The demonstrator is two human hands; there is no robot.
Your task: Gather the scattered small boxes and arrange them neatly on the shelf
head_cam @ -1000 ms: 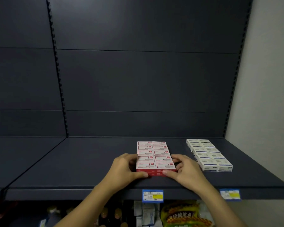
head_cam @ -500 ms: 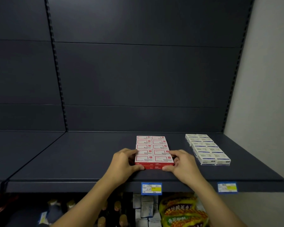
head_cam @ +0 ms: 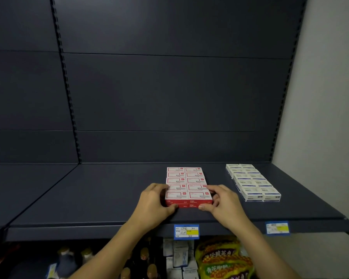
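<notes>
- Dark blue-grey back panels rose behind a deep shelf (head_cam: 101,198) of the same colour, with a pale wall along its 3 o'clock side.
- Red boxes (head_cam: 186,183) lay in a tidy block two wide and five deep on the shelf, close to its front edge and a little past its middle toward 3 o'clock.
- White boxes (head_cam: 252,181) formed a similar block, well apart from the red ones at their 3 o'clock.
- At the block's 9 o'clock flank, the left hand (head_cam: 154,204) curled its fingers round the front corner, thumb pressed on the front face: a narrow grip on the red boxes.
- At the 3 o'clock flank, the right hand (head_cam: 223,202) mirrored it, fingers bent over the top edge and thumb on the front face.
- The step in hand looked like squaring up the red block, with the task near its end, since no box lay loose in view.
- To do it well, both hands should press inward evenly and low, so no box rides up or skews, then nudge the front row flush and parallel to the shelf edge.
- Price tags (head_cam: 186,231) hung on the front lip, and packaged goods (head_cam: 224,258) showed on the level below.
</notes>
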